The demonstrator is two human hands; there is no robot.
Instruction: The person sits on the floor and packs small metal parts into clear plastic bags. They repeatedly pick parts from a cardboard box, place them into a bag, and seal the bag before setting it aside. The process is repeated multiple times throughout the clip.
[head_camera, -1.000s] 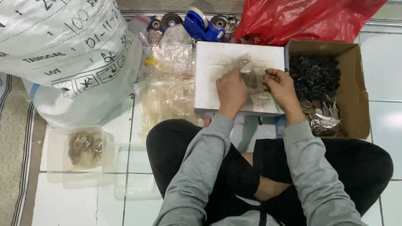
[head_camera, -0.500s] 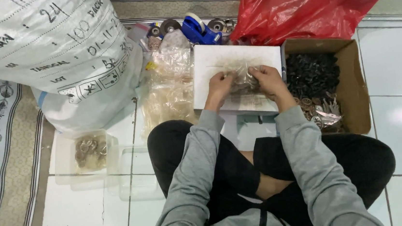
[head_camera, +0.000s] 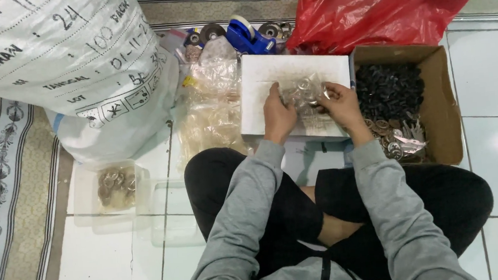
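Just above the frame's centre, over a white box (head_camera: pixel 268 84): left hand (head_camera: pixel 279 118) and right hand (head_camera: pixel 342 106), both closed on a small clear plastic bag (head_camera: pixel 307 93) of little metal rings. Left fingers curled tight, pinching the bag's left edge; thumb side tucked against the plastic, fingertips hidden behind the crinkled film. Right fingers bent and drawn together on the bag's right edge, no gap visible between them, knuckles turned up toward the camera. Bag stretched between the two hands, lifted slightly above the box top or resting on it, hard to tell which. Grey sleeves running down from both wrists to the lower centre of the frame, black trousers on crossed legs beneath.

Right of the hands, touching the white box: an open cardboard box (head_camera: pixel 444 111) with dark small parts in its upper half and shiny metal pieces in its lower corner. Upper right: a red plastic bag (head_camera: pixel 381 2). Top centre: a blue tape dispenser (head_camera: pixel 249 38) among small round parts. Left of the white box: a heap of empty clear plastic bags (head_camera: pixel 213 107). Upper left: a big white woven sack (head_camera: pixel 62 60). Lower left, on the white floor tiles: a clear plastic tub (head_camera: pixel 115 185) holding brownish metal pieces.
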